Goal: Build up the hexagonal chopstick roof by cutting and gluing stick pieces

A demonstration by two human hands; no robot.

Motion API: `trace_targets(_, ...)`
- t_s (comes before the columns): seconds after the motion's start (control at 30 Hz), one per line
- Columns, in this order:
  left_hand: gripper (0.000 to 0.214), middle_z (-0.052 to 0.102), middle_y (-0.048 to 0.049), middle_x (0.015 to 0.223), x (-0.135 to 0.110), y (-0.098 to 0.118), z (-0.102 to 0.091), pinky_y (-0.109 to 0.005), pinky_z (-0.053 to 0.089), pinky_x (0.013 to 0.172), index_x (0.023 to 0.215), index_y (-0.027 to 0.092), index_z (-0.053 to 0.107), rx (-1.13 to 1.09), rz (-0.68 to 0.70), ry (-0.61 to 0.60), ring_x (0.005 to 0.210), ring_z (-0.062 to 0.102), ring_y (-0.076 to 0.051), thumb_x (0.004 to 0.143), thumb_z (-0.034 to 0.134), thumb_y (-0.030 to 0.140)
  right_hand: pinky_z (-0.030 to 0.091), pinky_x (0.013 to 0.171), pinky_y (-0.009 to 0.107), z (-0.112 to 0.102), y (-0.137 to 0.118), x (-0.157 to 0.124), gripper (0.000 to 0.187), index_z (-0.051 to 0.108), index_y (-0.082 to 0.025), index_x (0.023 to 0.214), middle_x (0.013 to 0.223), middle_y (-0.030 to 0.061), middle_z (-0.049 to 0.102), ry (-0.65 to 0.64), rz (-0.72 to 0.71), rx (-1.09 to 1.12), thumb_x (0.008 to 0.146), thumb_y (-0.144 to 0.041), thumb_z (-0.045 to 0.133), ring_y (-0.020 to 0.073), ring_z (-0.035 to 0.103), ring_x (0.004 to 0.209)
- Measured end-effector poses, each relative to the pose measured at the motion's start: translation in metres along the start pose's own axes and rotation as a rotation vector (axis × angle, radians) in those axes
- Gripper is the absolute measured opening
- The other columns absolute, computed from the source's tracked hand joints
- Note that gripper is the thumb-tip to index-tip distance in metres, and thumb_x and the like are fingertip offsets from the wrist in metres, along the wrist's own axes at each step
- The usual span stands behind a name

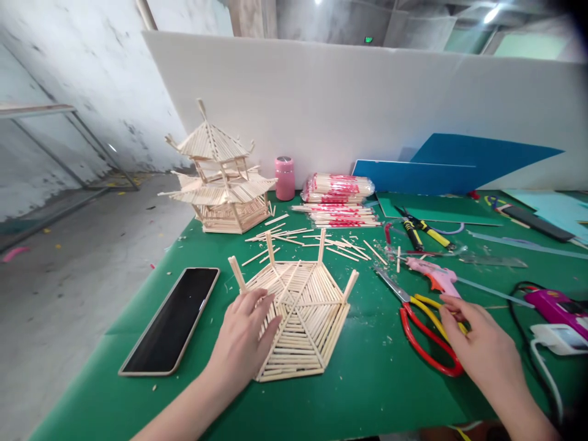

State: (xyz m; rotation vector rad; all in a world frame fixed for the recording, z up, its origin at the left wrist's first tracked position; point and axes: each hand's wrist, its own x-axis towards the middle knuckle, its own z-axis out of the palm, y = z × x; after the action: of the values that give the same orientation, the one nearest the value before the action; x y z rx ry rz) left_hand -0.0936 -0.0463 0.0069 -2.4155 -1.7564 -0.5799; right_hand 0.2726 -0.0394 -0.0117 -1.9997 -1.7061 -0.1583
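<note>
A flat hexagonal panel of wooden sticks point(305, 315), with short posts standing at its corners, lies on the green table cover point(367, 380). My left hand point(243, 340) rests on its left edge with the fingers lying flat and spread. My right hand point(478, 343) lies over the yellow and red handles of a pair of scissors point(425, 324), fingers curled down onto them. A pink glue gun point(434, 275) lies just beyond the scissors.
A finished stick pagoda point(220, 177) stands at the back left, with loose sticks point(298, 236) and wrapped chopstick bundles point(340, 199) beside a pink jar point(285, 177). A phone point(172, 321) lies at the left. Yellow-handled pliers point(420, 233), blue boards point(450, 165) and a purple device point(558, 309) sit to the right.
</note>
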Motion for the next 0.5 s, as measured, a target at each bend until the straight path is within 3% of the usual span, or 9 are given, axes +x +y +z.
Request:
trace_targets(0.07,0.030,0.057,-0.0137,0.097,0.019,-0.001,0.001,-0.037,0.044,0.080,0.099,0.010,0.056,0.057,-0.018,-0.039,0.091,0.053,-0.023,0.083,0.041,0.030,0.043,0.048,0.025,0.000,0.004,0.002,0.031,0.058,-0.018,0.092,0.085,0.0056,0.061,0.021,0.016,0.010,0.075,-0.040,0.042,0.0169,0.057,0.059)
trace_targets(0.13,0.029,0.058,-0.0115,0.091,0.036,0.002,0.003,-0.035,0.044,0.075,0.089,0.012,0.059,0.157,-0.014,-0.164,0.085,0.054,-0.022,0.084,0.039,0.032,0.042,0.049,0.025,0.000,0.010,0.005,0.030,0.057,-0.019,0.091,0.083,0.0049,0.060,0.043,0.039,-0.003,0.075,-0.040,0.043,0.0172,0.057,0.061)
trace_targets(0.23,0.027,0.058,-0.0103,0.081,0.053,0.009,0.007,-0.038,0.042,0.068,0.074,0.014,0.060,0.199,-0.004,-0.192,0.081,0.054,-0.026,0.082,0.040,0.030,0.042,0.053,0.026,0.002,0.019,0.012,0.029,0.056,-0.019,0.092,0.083,0.0055,0.059,0.036,0.085,-0.058,0.075,-0.039,0.043,0.0188,0.058,0.066)
trace_targets(0.37,0.027,0.059,-0.0091,0.074,0.056,0.012,0.013,-0.036,0.039,0.063,0.066,0.015,0.059,0.196,0.004,-0.180,0.078,0.054,-0.026,0.081,0.038,0.022,0.043,0.055,0.028,0.008,0.032,0.028,0.031,0.054,-0.018,0.091,0.088,0.0077,0.060,-0.035,0.147,-0.111,0.075,-0.043,0.044,0.0198,0.058,0.068)
trace_targets(0.5,0.024,0.059,-0.0084,0.075,0.043,0.012,0.014,-0.035,0.038,0.065,0.067,0.015,0.057,0.179,-0.025,-0.144,0.079,0.054,-0.024,0.081,0.038,0.022,0.041,0.051,0.029,0.017,0.042,0.040,0.034,0.055,-0.017,0.089,0.083,0.0092,0.062,-0.093,0.163,-0.128,0.073,-0.045,0.043,0.0220,0.059,0.064)
